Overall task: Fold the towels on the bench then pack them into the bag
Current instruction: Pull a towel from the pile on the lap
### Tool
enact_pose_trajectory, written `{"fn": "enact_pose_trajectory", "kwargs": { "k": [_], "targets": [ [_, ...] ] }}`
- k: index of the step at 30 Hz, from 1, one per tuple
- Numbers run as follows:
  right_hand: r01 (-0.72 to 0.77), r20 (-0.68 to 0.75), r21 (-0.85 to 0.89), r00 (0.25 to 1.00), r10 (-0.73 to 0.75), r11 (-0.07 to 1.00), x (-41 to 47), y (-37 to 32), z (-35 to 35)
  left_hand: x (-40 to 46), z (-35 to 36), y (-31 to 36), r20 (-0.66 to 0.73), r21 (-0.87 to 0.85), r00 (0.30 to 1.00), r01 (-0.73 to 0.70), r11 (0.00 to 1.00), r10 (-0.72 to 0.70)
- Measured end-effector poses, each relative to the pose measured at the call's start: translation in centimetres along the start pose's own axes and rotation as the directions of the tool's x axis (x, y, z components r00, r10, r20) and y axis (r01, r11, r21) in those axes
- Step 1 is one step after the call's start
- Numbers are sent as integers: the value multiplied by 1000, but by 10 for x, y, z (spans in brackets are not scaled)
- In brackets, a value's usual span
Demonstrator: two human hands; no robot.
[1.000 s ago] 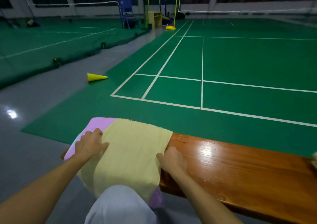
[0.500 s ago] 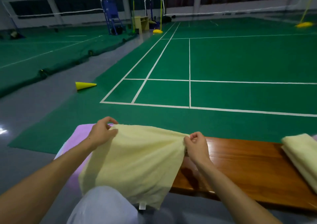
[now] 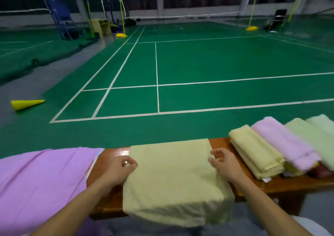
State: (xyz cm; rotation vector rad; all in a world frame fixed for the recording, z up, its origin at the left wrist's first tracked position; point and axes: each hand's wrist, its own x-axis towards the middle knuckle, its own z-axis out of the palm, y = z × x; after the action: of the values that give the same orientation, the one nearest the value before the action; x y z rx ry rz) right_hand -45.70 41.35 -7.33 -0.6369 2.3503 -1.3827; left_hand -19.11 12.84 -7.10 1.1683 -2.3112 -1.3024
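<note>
Head view, left hand [image 3: 118, 170] and right hand [image 3: 223, 163] pinching yellow towel [image 3: 173, 179] edges on bench [image 3: 115, 154]

Open towel [image 3: 173, 178] on bench [image 3: 112, 153], between spread towel [image 3: 41, 178] at left and folded towels [image 3: 256, 152] at right.

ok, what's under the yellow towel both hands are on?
The wooden bench shows at both sides of the spread yellow towel; its near edge hangs over the front. Anything else beneath is covered.
</note>
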Motion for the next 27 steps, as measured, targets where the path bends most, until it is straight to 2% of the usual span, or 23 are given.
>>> {"fn": "enact_pose_trajectory", "kwargs": {
  "k": [4,10,13,15,17,21,25,27],
  "targets": [
    [104,95,-32,990,-101,994,4,8,-16,14,6,3,85,91,996,-9,996,1],
    [-56,232,80,972,35,995,3,9,-27,13,-2,34,274,150,949,117,982,-155],
    [-85,279,76,958,61,993,-1,3,-31,7,-16,50,289,161,949,83,983,-127],
    [-55,257,100,966,27,993,-5,-2,-36,1,-24,53,286,140,956,30,990,-69],
    [-10,174,122,985,-11,992,-11,-9,-40,-6,-32,53,304,9,952,36,999,-37],
    [16,68,254,997,-34,967,-29,-26,-45,-21,-52,58,226,-193,974,22,981,23],
    [134,0,228,991,-137,964,-37,-56,-65,-33,-77,78,53,-225,991,-112,968,127],
    [190,-13,188,982,-191,964,-36,-75,-77,-36,-90,92,18,-191,981,-186,964,193]
  ]
}}
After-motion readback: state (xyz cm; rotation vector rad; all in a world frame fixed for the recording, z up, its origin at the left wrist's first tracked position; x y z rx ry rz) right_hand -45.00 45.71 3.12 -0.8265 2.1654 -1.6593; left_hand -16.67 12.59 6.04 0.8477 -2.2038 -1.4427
